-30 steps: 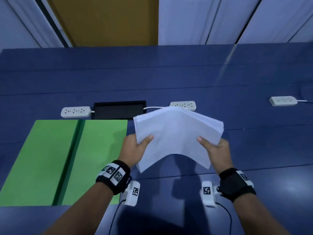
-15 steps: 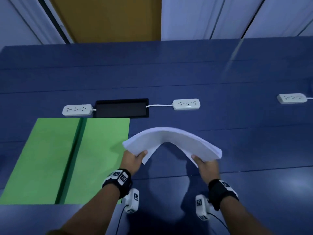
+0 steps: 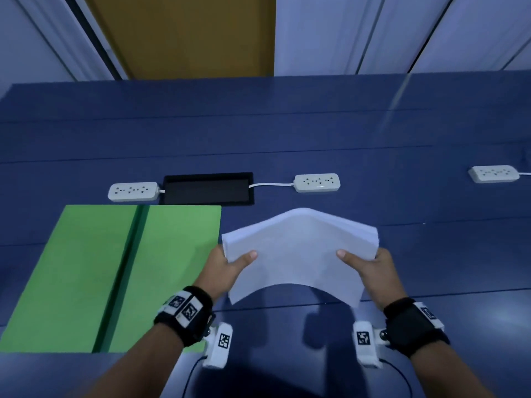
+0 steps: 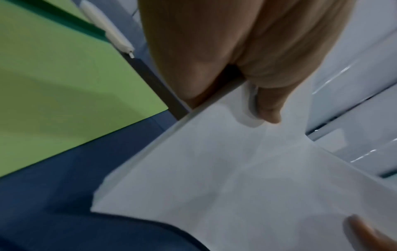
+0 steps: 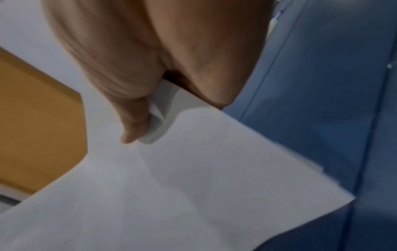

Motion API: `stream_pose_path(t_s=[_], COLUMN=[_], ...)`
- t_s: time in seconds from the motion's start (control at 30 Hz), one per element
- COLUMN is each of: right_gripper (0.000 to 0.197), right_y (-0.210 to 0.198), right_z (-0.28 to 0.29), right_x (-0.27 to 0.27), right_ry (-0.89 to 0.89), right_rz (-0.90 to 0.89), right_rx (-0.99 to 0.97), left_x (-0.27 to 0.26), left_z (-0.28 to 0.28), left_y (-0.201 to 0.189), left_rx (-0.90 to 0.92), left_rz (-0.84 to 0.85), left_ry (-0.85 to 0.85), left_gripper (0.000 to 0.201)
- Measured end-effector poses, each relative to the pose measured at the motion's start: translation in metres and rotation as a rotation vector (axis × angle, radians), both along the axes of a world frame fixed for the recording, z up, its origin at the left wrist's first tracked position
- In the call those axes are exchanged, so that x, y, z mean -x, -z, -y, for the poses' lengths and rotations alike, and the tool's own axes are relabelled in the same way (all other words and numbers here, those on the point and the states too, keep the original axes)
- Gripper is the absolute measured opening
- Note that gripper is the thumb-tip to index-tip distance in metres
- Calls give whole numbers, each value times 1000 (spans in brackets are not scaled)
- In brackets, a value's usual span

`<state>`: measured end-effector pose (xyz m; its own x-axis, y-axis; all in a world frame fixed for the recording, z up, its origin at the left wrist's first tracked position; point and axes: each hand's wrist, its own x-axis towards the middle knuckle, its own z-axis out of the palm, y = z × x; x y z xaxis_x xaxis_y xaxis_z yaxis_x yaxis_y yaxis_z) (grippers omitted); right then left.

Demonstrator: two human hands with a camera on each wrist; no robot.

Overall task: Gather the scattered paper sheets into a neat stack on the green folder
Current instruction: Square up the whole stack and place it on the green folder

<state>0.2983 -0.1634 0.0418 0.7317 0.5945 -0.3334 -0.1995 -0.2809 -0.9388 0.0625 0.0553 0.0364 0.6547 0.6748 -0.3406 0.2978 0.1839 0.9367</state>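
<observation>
Left hand [image 3: 222,267] has the paper stack [image 3: 298,254] pinched at its left edge, thumb lying across the top sheet and the rest of the fingers tucked out of sight underneath. Right hand [image 3: 370,268] mirrors it on the right edge, thumb on top, fingers below. Between the two grips the stack arches upward in the middle like a little bridge, its near edge curving clear of the table [image 3: 287,124]. The left wrist view shows the thumb pressed down near the sheet corner, and the right wrist view shows a small crumple in the top sheet right under that thumb. The sheets are held above the blue surface, just to the right of the green folder [image 3: 172,268], which lies open and flat with its dark spine running down the centre. Beyond the folder sit a white power strip [image 3: 133,191], a black recessed panel [image 3: 208,188], a second strip [image 3: 317,183] and a third [image 3: 493,173] far off to the right
</observation>
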Motion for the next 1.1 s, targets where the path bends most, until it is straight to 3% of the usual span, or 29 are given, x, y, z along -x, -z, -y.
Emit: stream_pose_path(t_s=[0.2,0.3,0.4,0.47,0.63,0.7,0.8,0.87,0.93,1.0,1.1], right_gripper=[30,25,18,15,9,12,39,31,11,10,7], right_y=[-53,-13,39,40,4,22,82,106,108,105,105], right_z=[13,7,-1,-10,5,9,20,20,20,24,25], right_x=[1,10,27,31,21,24,30,23,18,23,49], right_ry=[32,87,132,148,222,180,160,131,104,102,158], right_rz=[172,152,16,42,143,155,35,40,52,-2,-331], right_rx=[-336,-182,22,-11,-159,-57,143,232,319,318,189], left_x=[12,8,1,-6,0,3,6,-2,-7,-9,-10], left_z=[1,8,11,4,10,15,19,13,4,-2,-13], left_y=[-39,-9,36,41,8,30,75,86,85,74,58], left_rx=[-304,-252,-107,-142,-256,-192,-228,-303,-320,-337,-379], left_rz=[189,72,-66,-82,153,56,-294,-384,-356,-280,-200], left_ry=[-52,-91,-199,-234,-224,-208,-31,23,1,-15,-29], left_gripper=[17,15,23,15,22,31,56,50,31,31,39])
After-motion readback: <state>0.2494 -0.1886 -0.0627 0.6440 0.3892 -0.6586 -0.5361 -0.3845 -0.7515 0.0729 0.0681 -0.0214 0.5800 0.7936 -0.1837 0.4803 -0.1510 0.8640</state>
